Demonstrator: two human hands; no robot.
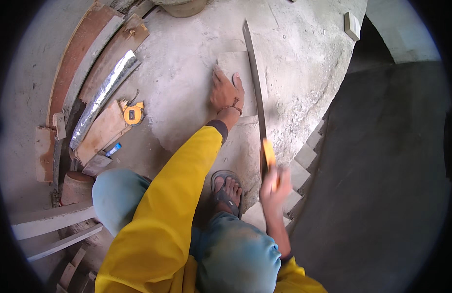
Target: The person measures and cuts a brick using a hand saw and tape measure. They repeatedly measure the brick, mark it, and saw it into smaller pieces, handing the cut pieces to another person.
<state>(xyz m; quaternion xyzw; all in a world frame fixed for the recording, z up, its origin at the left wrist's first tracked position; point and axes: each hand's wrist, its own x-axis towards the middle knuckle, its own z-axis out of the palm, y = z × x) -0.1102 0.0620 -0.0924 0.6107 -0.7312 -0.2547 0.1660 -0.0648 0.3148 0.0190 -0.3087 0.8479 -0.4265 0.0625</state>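
Observation:
My right hand (274,188) is wrapped around the orange handle of a handsaw (256,80) and is slightly blurred. The long, narrow blade points away from me, along the right side of a pale flat slab (233,59). Whether its teeth are inside the slab, I cannot tell. My left hand (227,92) lies on the slab with fingers stretched out and thumb apart, left of the blade. Nearer to me, a second pale piece (247,139) lies beside my sandalled foot (227,191).
At left lie an orange tape measure (133,114), a foil-wrapped strip (104,97), a blue-capped item (113,149) and wooden boards (82,53). Small pale blocks (305,155) line the ledge's right edge, beside a dark lower surface (372,171). A bucket-like container (183,9) stands at the far side.

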